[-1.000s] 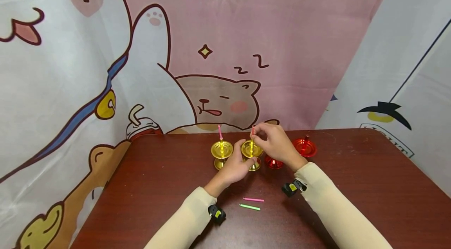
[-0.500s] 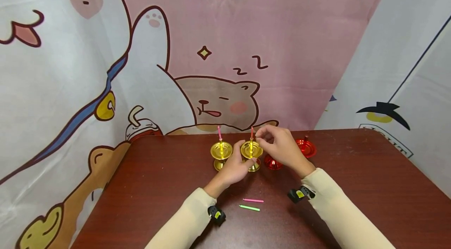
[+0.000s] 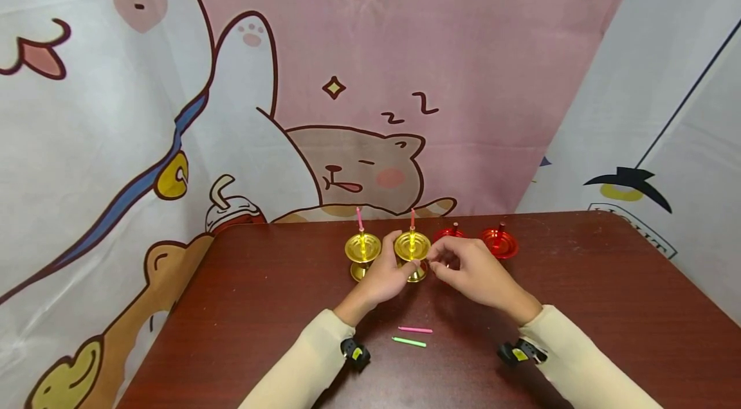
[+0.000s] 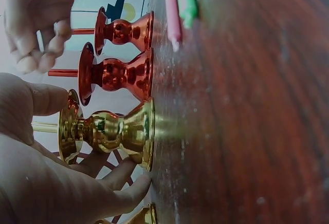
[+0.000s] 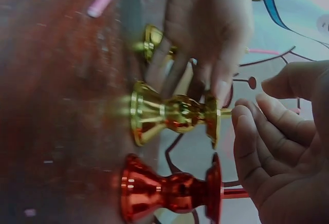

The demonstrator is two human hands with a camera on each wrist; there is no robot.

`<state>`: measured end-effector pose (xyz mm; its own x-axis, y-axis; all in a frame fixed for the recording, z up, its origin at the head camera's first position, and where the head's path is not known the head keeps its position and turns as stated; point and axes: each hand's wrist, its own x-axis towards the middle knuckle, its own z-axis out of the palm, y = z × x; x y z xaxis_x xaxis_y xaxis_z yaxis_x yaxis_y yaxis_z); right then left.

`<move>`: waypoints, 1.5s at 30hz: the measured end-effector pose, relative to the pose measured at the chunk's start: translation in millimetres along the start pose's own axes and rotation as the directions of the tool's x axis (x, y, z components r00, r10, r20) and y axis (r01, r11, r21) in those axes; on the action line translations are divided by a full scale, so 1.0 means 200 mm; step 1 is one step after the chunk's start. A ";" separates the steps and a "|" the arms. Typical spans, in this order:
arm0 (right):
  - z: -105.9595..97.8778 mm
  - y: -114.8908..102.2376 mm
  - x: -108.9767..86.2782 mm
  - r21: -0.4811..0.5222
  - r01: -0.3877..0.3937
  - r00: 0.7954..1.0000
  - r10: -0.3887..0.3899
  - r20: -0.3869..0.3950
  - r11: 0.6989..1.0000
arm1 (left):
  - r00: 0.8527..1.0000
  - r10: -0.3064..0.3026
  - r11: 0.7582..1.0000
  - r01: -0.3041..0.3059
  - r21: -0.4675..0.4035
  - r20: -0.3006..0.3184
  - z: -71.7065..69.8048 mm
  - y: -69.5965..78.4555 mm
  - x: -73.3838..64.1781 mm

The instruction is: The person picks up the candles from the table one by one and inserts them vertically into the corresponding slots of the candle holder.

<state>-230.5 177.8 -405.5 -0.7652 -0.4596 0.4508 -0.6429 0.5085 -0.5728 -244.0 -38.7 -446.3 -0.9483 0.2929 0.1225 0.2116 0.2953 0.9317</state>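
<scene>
My left hand (image 3: 382, 274) grips a gold candle holder (image 3: 420, 245), thumb at its dish in the left wrist view and fingers behind its stem. A thin reddish candle (image 3: 413, 219) stands upright in that holder. To its left, a second gold candle holder (image 3: 353, 248) bears a pink candle (image 3: 359, 218), leaning slightly. Just right of the gripped holder, my right hand (image 3: 480, 271) hovers with loosely bent fingers (image 5: 248, 131) and nothing between them. It partly hides the nearer red candle holder (image 4: 110, 74) in the head view.
Another red candle holder (image 3: 509, 245) stands at the right of the row; neither red one has a candle. A pink candle (image 3: 415, 330) and a green candle (image 3: 409, 341) lie on the brown table (image 3: 260, 319) in front. A printed cloth (image 3: 492, 74) hangs behind.
My right hand has let go of the reddish candle and moved right and down, toward the nearer red holder. My left hand keeps its grip on the gold holder.
</scene>
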 end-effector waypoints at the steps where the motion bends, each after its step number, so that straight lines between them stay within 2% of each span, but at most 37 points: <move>1: 0.01 0.01 -0.02 0.005 0.010 1.000 -0.010 0.015 1.000 | 1.000 -0.003 1.000 0.003 0.002 -0.002 0.00 0.00 0.00; 8: 0.05 0.03 -0.11 0.053 0.063 0.986 -0.070 0.150 0.997 | 1.000 -0.012 1.000 0.012 0.021 -0.008 0.00 0.00 0.00; 15: 0.10 0.03 -0.14 0.089 0.052 0.951 -0.077 0.298 0.995 | 1.000 0.000 1.000 0.001 0.012 -0.013 0.00 0.00 0.00; 20: 0.14 0.03 -0.16 0.132 0.045 0.926 -0.091 0.366 0.990 | 1.000 -0.003 1.000 0.003 0.018 -0.010 0.00 0.00 0.00; 25: 0.17 0.03 -0.17 0.132 0.058 0.919 -0.104 0.379 0.990 | 1.000 -0.001 0.999 0.002 0.039 -0.008 0.00 0.00 0.00; 32: 0.20 0.03 -0.18 0.105 0.056 0.921 -0.092 0.379 0.993 | 1.000 -0.003 1.000 0.003 0.013 -0.018 0.01 0.01 -0.01; 36: 0.19 0.03 -0.18 0.105 0.037 0.918 -0.075 0.390 0.994 | 0.999 -0.017 1.000 0.018 0.020 -0.028 0.01 0.01 -0.01; 45: 0.15 0.03 -0.19 0.050 0.089 0.902 -0.101 0.419 0.995 | 0.998 -0.060 0.998 0.060 0.036 -0.004 -0.01 0.04 -0.02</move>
<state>-205.0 176.8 -447.1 -0.6109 -0.7714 0.1779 -0.7057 0.4287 -0.5641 -238.2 -38.6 -438.8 -0.9602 0.2711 0.0674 0.1623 0.3450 0.9245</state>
